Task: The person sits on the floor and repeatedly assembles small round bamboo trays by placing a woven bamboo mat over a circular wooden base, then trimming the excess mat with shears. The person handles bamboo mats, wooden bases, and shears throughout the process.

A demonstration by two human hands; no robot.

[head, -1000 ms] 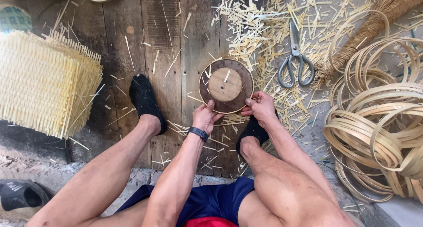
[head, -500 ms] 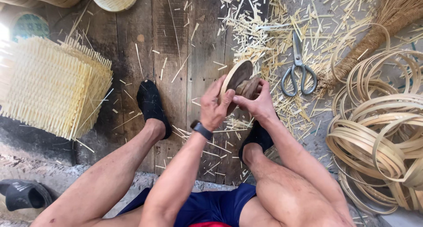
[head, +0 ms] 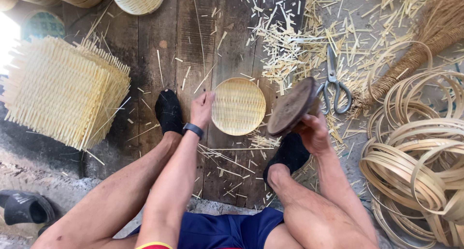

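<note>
Left hand point(head: 201, 109) has fingertips on the left rim of a small round woven bamboo disc point(head: 239, 106), lying flat on the dark wooden planks point(head: 193, 51) between the two black-socked feet; light touch at the edge, not a clenched grip. Right hand point(head: 313, 131) grasps a dark round wooden mould point(head: 292, 106) by its lower edge, tilted up off the floor just right of the disc. The disc looks light, thin, a bit springy, with a tight ribbed weave; edges likely fray or snag, so the rim is the best place to pinch. The mould looks solid, stiff, heavier, with a rough worn face; it is gripped at the rim. Beyond the right hand lie metal scissors point(head: 332, 82) among pale bamboo offcuts point(head: 285, 41). Far right of that hand, coils of flat bamboo strip point(head: 415, 157). Well left of the left hand, a stack of square woven mats point(head: 60, 92) with bristly loose ends.
</note>
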